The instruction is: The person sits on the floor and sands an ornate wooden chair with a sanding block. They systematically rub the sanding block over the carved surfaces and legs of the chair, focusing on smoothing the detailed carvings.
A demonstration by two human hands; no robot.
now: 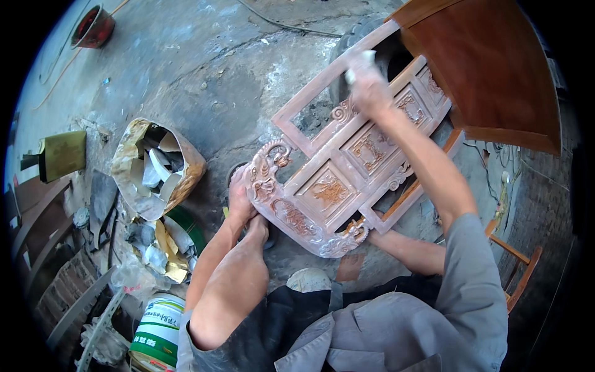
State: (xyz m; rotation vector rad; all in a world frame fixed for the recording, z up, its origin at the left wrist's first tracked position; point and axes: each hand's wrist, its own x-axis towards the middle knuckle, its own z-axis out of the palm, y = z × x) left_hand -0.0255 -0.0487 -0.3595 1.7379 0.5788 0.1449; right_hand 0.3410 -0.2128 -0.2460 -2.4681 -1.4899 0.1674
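A carved wooden panel (365, 195), like a chair back, lies slanted in front of me, dusted pale over reddish-brown carvings. At its near-left scrolled end, my left hand (239, 192) grips the edge, its fingertips partly hidden. Over the far rail of the frame is my right hand (372, 96), smeared by motion. Closed in it is a small whitish piece (365, 61), perhaps folded sandpaper or cloth; which one I cannot tell. Pale dust covers the frame around this hand.
A dark tyre (396, 53) sits under the panel's far end, beside a large brown wooden board (489, 68). To the left stand a scrap-filled bag (186, 180) and a green-and-white can (158, 332). A red-stained bucket (93, 28) is far left; a wooden stool frame (520, 273) stands right.
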